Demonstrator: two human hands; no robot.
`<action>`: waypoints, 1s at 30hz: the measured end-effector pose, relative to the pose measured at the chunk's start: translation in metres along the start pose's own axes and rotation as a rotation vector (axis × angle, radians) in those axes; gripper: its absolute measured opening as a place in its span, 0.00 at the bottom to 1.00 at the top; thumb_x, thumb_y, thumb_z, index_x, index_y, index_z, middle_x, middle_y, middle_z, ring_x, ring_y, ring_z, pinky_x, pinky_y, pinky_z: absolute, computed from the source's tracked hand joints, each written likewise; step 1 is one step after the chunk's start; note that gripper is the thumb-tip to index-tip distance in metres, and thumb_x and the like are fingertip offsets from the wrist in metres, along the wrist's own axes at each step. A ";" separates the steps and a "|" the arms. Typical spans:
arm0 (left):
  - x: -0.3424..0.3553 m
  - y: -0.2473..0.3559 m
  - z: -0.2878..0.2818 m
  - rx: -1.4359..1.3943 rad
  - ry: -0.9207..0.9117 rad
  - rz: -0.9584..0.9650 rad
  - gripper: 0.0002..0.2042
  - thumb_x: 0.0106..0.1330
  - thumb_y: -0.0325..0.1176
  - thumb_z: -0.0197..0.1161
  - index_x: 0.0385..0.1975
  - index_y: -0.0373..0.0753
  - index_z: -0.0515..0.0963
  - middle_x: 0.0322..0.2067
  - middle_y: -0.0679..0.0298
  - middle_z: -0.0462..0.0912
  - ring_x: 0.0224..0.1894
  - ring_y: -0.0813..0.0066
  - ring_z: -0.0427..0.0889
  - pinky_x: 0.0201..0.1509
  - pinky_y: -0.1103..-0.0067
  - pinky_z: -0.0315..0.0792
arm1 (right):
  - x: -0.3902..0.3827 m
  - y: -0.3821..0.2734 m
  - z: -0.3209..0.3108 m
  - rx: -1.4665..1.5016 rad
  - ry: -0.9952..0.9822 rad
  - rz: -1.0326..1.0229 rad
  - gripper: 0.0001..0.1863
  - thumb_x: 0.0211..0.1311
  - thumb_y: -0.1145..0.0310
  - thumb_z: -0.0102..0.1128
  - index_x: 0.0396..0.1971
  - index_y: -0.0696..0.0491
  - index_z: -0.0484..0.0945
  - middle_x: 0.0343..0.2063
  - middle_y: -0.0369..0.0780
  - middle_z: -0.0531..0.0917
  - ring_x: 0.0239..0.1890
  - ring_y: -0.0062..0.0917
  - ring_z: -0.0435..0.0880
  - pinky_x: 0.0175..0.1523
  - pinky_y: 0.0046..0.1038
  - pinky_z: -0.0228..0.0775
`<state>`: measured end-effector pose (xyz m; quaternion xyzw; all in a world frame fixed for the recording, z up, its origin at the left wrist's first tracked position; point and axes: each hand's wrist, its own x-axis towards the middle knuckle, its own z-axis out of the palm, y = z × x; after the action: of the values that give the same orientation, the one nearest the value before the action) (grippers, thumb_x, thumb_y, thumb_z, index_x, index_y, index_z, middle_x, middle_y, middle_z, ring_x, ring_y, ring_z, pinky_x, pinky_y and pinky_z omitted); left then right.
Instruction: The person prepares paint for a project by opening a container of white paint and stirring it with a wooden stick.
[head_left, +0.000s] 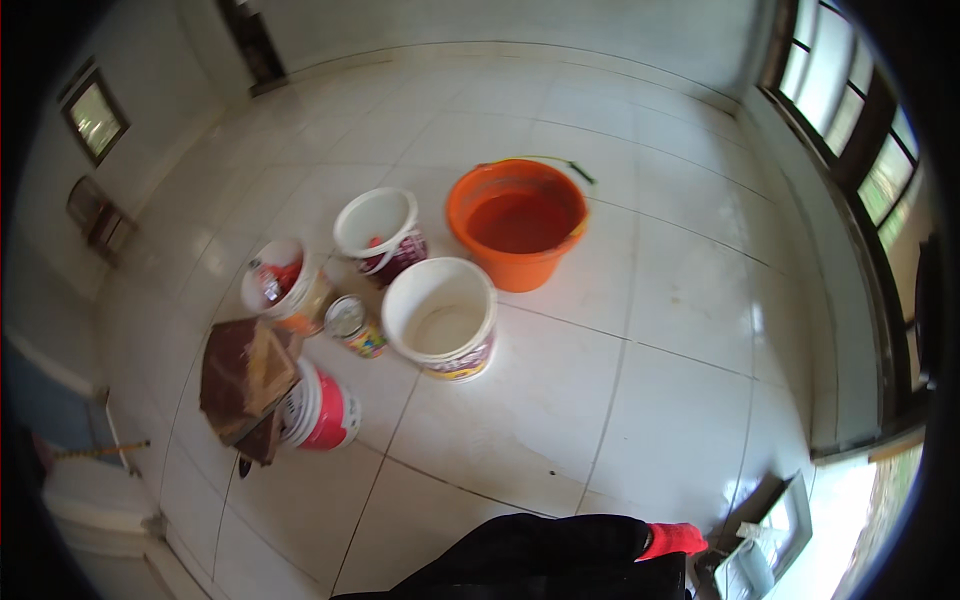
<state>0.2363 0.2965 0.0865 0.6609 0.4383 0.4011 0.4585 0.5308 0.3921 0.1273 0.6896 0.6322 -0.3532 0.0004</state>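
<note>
The right hand [675, 541] shows only as a red patch at the end of a black sleeve [545, 550] by the lower edge; whether it is a glove or a cuff, spread or closed, I cannot tell; the left hand is out of view. Just right of the red patch lies a grey angular tray [804, 522], with a pale rounded piece [757, 570] in it; touching or apart is unclear. Well ahead and to the left stand an orange bucket [520, 270], a white bucket [462, 350] with its inside bare to the base, and another white bucket [395, 250] behind it; further left are a tin [360, 335], a bucket with red things inside [300, 318], and a red-and-white bucket [333, 415] beside a brown box-like piece [245, 375]. All this is on a floor [680, 420] of glossy white tiles with dark joints; pale walls [600, 30] close the room, dark-framed windows [850, 100] line the right, and a chair [100, 220] shows at far left.
</note>
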 end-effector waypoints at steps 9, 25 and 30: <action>0.240 -0.023 0.113 -0.734 -0.120 -0.385 0.16 0.63 0.39 0.61 0.46 0.35 0.76 0.42 0.61 0.77 0.39 0.68 0.77 0.41 0.72 0.75 | 0.085 0.198 -0.107 0.170 0.299 0.137 0.13 0.61 0.63 0.57 0.40 0.54 0.76 0.17 0.32 0.74 0.17 0.17 0.70 0.22 0.25 0.62; 0.458 0.015 0.324 -0.052 -0.050 -0.570 0.19 0.65 0.48 0.58 0.38 0.35 0.76 0.22 0.63 0.76 0.25 0.74 0.76 0.32 0.74 0.71 | 0.140 0.356 -0.248 0.734 0.073 0.319 0.10 0.60 0.64 0.59 0.36 0.53 0.74 0.16 0.36 0.74 0.11 0.21 0.70 0.15 0.25 0.60; 0.433 0.101 0.295 0.525 -0.641 -0.550 0.21 0.65 0.47 0.51 0.34 0.32 0.80 0.29 0.51 0.82 0.32 0.53 0.80 0.40 0.62 0.72 | 0.098 0.394 -0.242 0.822 0.030 0.225 0.08 0.63 0.63 0.57 0.32 0.51 0.72 0.14 0.32 0.70 0.12 0.17 0.66 0.18 0.22 0.56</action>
<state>0.6603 0.6123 0.1626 0.7040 0.5197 -0.0822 0.4770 0.9878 0.5065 0.0852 0.7023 0.3597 -0.5633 -0.2454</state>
